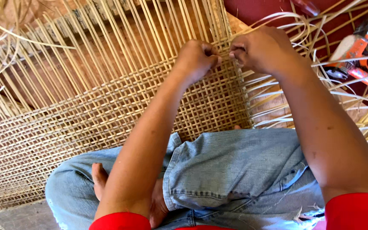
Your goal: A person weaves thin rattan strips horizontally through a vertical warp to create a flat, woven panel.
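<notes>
1. The woven cane panel (107, 115) lies flat in front of the seated person, spreading from their knees up and to the left; its near part is a tight lattice, while farther off only bare upright strands (120, 38) run on unwoven.
2. The left hand (197, 57) is curled shut at the working edge of the weave, its fingertips pinching a thin cane strand (223, 52).
3. The right hand (258, 47) is closed too, its fingers pressed together on that same strand, just beside the left, almost touching.
4. No packages, labels or signs are readable from here. At the right, on a dark red surface (256, 8), lies an orange and silver tool (358, 55); what kind I cannot tell, as loose pale strips (277, 85) cross over it and the edge cuts it off.
5. Blue jeans (235, 170) and a bare foot (99, 179) cover the near edge of the panel.
6. The red sleeves (356, 211) are cut off at the bottom.
</notes>
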